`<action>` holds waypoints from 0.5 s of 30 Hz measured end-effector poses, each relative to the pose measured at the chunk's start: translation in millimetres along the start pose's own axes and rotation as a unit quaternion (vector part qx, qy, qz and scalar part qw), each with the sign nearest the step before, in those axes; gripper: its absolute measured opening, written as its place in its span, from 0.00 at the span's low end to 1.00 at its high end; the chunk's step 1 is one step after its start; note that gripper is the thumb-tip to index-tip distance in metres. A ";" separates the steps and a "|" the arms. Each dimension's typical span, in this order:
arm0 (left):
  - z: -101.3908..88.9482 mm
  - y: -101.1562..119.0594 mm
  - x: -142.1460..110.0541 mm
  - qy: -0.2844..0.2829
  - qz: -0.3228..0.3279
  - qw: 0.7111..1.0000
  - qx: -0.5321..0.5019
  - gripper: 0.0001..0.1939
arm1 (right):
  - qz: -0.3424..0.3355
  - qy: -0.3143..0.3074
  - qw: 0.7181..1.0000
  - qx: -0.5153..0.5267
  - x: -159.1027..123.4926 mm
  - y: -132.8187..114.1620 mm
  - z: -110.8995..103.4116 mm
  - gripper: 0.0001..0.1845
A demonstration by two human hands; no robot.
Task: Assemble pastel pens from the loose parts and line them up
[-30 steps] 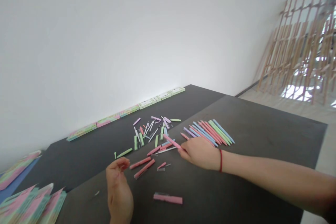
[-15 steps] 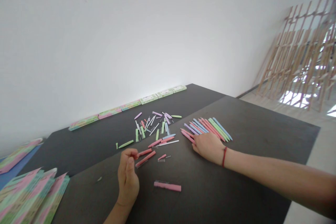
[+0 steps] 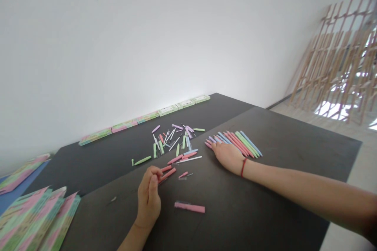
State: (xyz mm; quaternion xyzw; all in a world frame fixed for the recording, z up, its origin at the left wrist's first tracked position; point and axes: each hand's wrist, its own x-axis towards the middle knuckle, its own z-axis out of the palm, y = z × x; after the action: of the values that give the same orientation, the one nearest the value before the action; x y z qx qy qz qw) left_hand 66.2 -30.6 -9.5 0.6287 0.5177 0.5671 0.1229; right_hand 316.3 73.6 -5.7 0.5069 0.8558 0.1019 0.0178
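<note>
A big white wall (image 3: 147, 39) stands behind the dark tabletop (image 3: 235, 208). At the far right, tall wooden slats (image 3: 338, 55) lean by the wall. At the near left sits a bunch of pink and green packs (image 3: 55, 219). One more pack (image 3: 25, 172) lies on something blue (image 3: 22, 186) at the left edge. A line of flat boxes (image 3: 167, 110) runs along the far edge, by the wall.

The right hand (image 3: 229, 157) is palm down, with its fingers on the left end of a row of pens (image 3: 238, 144). Its grip is loosely open and flat, and I cannot tell if it pinches a pen. The pens lie side by side on the right part of the tabletop, in pink, purple, blue, red and green.

The left hand (image 3: 149, 198) is up near the middle. Its fingers curl in toward the thumb, so the grip is partly closed. I cannot tell if it holds anything. Just past its fingers are two red tubes (image 3: 167, 174). A messy pile of pen parts (image 3: 173, 144) lies farther back.

A pink tube (image 3: 190, 207) lies alone at the near middle, to the right of the left hand. A thin red band (image 3: 243, 167) goes around the right wrist. A tiny pink piece (image 3: 183, 174) lies between the hands.
</note>
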 end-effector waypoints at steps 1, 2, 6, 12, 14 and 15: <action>0.1 0.6 0.3 0.001 -0.003 1.000 0.001 0.16 | -0.002 0.002 1.000 0.001 1.5 1.3 1.2 0.22; -0.2 0.6 0.7 0.003 -0.008 1.000 0.002 0.16 | -0.003 0.006 1.000 0.003 2.5 1.9 1.9 0.22; -5.0 -7.4 3.9 0.038 -0.040 0.998 0.014 0.16 | -0.001 0.018 1.000 0.025 3.2 -3.9 -3.6 0.21; -12.5 -22.7 7.5 0.079 -0.070 0.994 0.020 0.17 | -0.112 0.015 0.990 0.089 8.8 -40.5 -29.0 0.11; -11.8 -19.6 4.7 0.061 -0.066 0.996 0.017 0.17 | -0.147 0.009 0.983 0.112 16.0 -53.5 -32.5 0.10; -10.9 -16.2 2.4 0.038 -0.058 0.997 0.018 0.17 | -0.152 0.006 0.981 0.118 20.2 -58.6 -32.4 0.10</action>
State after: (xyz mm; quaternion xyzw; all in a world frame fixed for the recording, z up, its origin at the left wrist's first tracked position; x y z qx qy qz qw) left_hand 48.3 -26.4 -16.6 0.5774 0.5678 0.5734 0.1245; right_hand 251.6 58.9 16.2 0.3687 0.9290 -0.0006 -0.0321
